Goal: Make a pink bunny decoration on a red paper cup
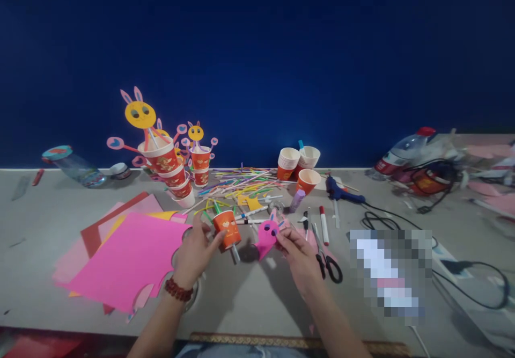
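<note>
My left hand (198, 251), with a beaded bracelet at the wrist, is at the left side of an orange paper cup (229, 229). Its thumb touches the cup, and its fingers are apart around it. A clear straw-like tube (235, 254) sticks out below the cup and green strips stick out above. Between the fingertips of my right hand (295, 248) is a pink paper rabbit head (268, 232) with two dark eyes and upright ears. The head is just right of the cup, not touching it.
Pink paper sheets (132, 261) lie at the left, below stacked cups with yellow rabbit figures (140, 115). Coloured sticks (241, 181) spread along the back. Scissors (333, 269), a red marker (324, 226) and a blue glue gun (344, 192) with its cable lie at the right.
</note>
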### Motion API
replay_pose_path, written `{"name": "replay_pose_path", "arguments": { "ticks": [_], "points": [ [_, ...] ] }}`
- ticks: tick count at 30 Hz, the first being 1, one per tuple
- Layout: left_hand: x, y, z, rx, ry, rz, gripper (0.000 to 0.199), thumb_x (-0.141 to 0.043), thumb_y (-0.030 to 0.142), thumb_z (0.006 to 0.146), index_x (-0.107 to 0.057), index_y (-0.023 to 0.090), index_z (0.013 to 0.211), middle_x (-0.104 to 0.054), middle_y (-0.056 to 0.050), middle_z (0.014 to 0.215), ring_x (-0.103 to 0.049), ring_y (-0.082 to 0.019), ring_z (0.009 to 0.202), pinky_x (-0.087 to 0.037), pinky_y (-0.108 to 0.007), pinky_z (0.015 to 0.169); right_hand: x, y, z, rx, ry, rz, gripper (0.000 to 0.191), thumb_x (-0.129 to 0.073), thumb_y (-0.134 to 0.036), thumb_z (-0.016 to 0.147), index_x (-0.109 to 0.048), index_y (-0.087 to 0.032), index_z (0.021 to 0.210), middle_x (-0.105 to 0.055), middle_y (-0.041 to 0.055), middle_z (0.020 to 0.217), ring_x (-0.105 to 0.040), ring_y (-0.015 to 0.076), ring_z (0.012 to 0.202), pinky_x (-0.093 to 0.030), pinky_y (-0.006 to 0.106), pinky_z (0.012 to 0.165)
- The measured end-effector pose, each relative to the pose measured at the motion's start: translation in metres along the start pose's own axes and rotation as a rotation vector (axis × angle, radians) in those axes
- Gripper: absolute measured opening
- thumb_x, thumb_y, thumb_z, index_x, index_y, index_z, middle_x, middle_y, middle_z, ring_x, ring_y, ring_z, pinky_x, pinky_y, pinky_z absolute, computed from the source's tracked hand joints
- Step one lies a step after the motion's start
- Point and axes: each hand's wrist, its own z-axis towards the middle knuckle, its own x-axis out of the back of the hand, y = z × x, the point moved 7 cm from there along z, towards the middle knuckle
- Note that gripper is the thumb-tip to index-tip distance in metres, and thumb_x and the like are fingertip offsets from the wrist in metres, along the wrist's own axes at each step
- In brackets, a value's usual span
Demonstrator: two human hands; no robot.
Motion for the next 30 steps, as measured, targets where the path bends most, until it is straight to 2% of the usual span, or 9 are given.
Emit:
{"name": "replay_pose_path", "arguments": {
  "ticks": [3, 6, 13, 19, 22, 26, 30],
  "points": [
    [-0.008, 0.009, 0.002, 0.031, -0.014, 0.088, 0.088, -0.056, 0.059, 0.084, -0.012, 0.018, 0.149, -0.068, -0.01, 0.099, -0.069, -0.029, 0.08, -0.043, -0.031, 0.059, -0.003, 0.004, -0.002, 0.022, -0.015, -0.05, 0.027, -0.076, -0.041, 0.075, -0.062, -0.019, 0.07, -0.055, -0.001, 0.069, -0.051, 0.0151, 0.067, -0.043, 0.027, 0.065],
    [-0.014, 0.012, 0.002, 0.041, -0.01, 0.057, 0.096, -0.058, 0.06, 0.082, -0.007, 0.015, 0.15, -0.069, -0.01, 0.093, -0.069, -0.03, 0.078, -0.042, -0.032, 0.059, -0.003, 0.006, -0.003, 0.027, -0.013, -0.062, 0.028, -0.077, -0.043, 0.075, -0.062, -0.019, 0.07, -0.056, -0.0008, 0.068, -0.052, 0.0158, 0.067, -0.044, 0.028, 0.066],
    [-0.024, -0.001, 0.002, 0.036, -0.048, -0.323, 0.088, -0.057, 0.044, 0.087, -0.004, 0.016, 0.151, -0.067, -0.006, 0.094, -0.067, -0.021, 0.071, -0.05, -0.034, 0.066, -0.004, 0.009, -0.002, 0.04, -0.04, -0.03, 0.026, -0.076, -0.041, 0.077, -0.064, -0.019, 0.071, -0.058, -0.0011, 0.07, -0.053, 0.0152, 0.07, -0.043, 0.028, 0.069],
    [-0.023, 0.004, 0.003, 0.025, -0.054, -0.193, 0.088, -0.057, 0.045, 0.086, -0.005, 0.017, 0.151, -0.066, -0.008, 0.099, -0.066, -0.024, 0.076, -0.05, -0.037, 0.07, -0.006, 0.008, 0.001, 0.026, -0.048, -0.018, 0.027, -0.077, -0.041, 0.076, -0.064, -0.018, 0.07, -0.056, -0.0014, 0.069, -0.052, 0.0151, 0.069, -0.042, 0.028, 0.068],
    [-0.024, 0.006, 0.003, 0.019, -0.058, -0.289, 0.089, -0.058, 0.041, 0.086, -0.005, 0.015, 0.151, -0.066, -0.006, 0.094, -0.065, -0.023, 0.082, -0.051, -0.038, 0.075, -0.004, 0.009, 0.001, 0.009, -0.034, 0.02, 0.026, -0.078, -0.039, 0.076, -0.064, -0.018, 0.07, -0.057, -0.0009, 0.07, -0.053, 0.0155, 0.07, -0.043, 0.029, 0.07],
    [-0.021, 0.017, -0.014, -0.057, -0.056, -0.567, 0.091, -0.06, 0.033, 0.086, 0.002, 0.025, 0.152, -0.062, -0.008, 0.113, -0.065, -0.022, 0.096, -0.053, -0.04, 0.085, -0.002, 0.008, 0.002, -0.011, -0.042, 0.188, 0.024, -0.081, -0.036, 0.073, -0.064, -0.02, 0.069, -0.057, -0.0019, 0.071, -0.053, 0.0138, 0.07, -0.046, 0.028, 0.071],
    [-0.024, 0.038, -0.046, -0.148, -0.112, -0.665, 0.099, -0.066, 0.025, 0.083, 0.005, 0.03, 0.152, -0.051, -0.012, 0.134, -0.059, -0.026, 0.116, -0.044, -0.047, 0.103, -0.004, -0.001, 0.004, -0.067, -0.076, 0.406, 0.023, -0.085, -0.033, 0.068, -0.065, -0.022, 0.069, -0.061, -0.0029, 0.073, -0.056, 0.0128, 0.069, -0.047, 0.024, 0.066]
  ]
}}
